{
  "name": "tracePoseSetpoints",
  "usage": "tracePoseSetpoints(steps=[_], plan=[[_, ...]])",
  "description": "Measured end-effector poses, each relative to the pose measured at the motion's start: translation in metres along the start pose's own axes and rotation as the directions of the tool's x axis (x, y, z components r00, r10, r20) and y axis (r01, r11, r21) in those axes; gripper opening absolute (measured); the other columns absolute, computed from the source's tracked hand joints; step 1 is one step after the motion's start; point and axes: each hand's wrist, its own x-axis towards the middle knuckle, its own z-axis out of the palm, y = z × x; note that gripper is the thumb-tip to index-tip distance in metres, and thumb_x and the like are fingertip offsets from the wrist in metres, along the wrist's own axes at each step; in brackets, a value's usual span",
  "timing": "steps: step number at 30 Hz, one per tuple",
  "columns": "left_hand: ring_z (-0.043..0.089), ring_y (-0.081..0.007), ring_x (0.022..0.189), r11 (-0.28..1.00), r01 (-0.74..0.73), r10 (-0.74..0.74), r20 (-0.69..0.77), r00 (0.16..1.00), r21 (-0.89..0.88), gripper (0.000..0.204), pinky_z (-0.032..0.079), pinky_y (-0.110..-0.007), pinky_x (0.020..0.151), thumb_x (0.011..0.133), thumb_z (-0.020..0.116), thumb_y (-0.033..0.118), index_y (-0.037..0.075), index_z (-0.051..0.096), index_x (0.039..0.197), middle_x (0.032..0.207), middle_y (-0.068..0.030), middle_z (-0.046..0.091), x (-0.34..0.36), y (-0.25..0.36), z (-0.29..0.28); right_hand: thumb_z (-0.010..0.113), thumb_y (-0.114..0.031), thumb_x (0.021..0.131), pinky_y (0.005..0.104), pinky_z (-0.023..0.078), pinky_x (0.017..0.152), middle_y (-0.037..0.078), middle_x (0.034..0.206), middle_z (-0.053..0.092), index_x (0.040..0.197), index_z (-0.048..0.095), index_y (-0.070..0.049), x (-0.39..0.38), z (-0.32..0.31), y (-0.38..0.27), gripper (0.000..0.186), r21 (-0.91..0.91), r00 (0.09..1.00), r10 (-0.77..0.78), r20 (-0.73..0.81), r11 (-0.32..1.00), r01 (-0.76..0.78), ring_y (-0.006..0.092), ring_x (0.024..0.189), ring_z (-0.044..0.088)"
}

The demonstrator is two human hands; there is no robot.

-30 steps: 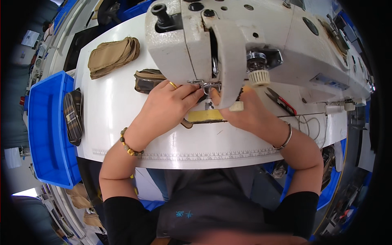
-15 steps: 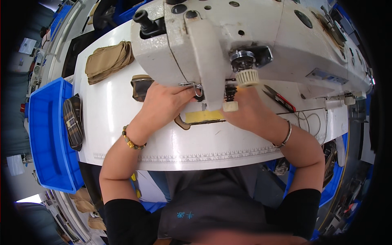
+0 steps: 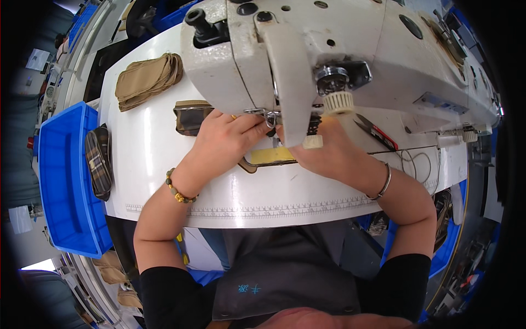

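Note:
A white sewing machine stands over the work, its presser foot and needle area half hidden by its head. My left hand is closed, thumb and fingers together at the presser foot, on a dark pouch with tan edges and a zipper. The pouch sticks out beyond the knuckles; a tan-edged curved piece shows below the hand, and I cannot tell whether both are one item. My right hand lies just right of the needle area, its fingers mostly hidden behind the machine head.
Red-handled thread snips lie right of my right hand, near a loose cord. Tan fabric pieces are stacked at the far left. A plaid pouch sits at the table's left edge beside a blue bin. A printed ruler runs along the front edge.
More of the zippered pouch shows left of my left hand. My right hand's fingers have come slightly left, toward the needle. The machine sits a little farther right in view.

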Motion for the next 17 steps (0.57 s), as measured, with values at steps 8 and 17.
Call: tracePoseSetpoints(steps=[8, 17], plan=[[0.069, -0.0207, 0.073, 0.999, 0.041, -0.041, -0.092, 0.995, -0.005, 0.018, 0.053, -0.034, 0.064, 0.076, 0.07, 0.014, 0.01, 0.077, 0.091, 0.083, -0.002, 0.072, 0.0083, -0.0083, 0.0044, 0.068, -0.013, 0.062, 0.0395, 0.047, 0.048, 0.01, 0.063, 0.053, 0.058, 0.06, -0.008, -0.0009, -0.0044, 0.0018, 0.01, -0.005, 0.998, -0.047, 0.031, 0.999, 0.047, 0.0259, 0.057, 0.061], [0.069, -0.0233, 0.089, 0.993, 0.104, -0.099, -0.082, 0.992, 0.055, 0.024, 0.054, -0.033, 0.075, 0.075, 0.068, 0.013, 0.013, 0.078, 0.097, 0.089, 0.001, 0.074, -0.0005, -0.0076, 0.0084, 0.068, -0.014, 0.064, 0.0379, 0.049, 0.05, 0.012, 0.065, 0.059, 0.062, 0.065, -0.008, 0.0068, -0.0079, -0.004, 0.007, -0.234, 0.979, -0.048, 0.197, 0.968, 0.095, 0.0268, 0.059, 0.064]])
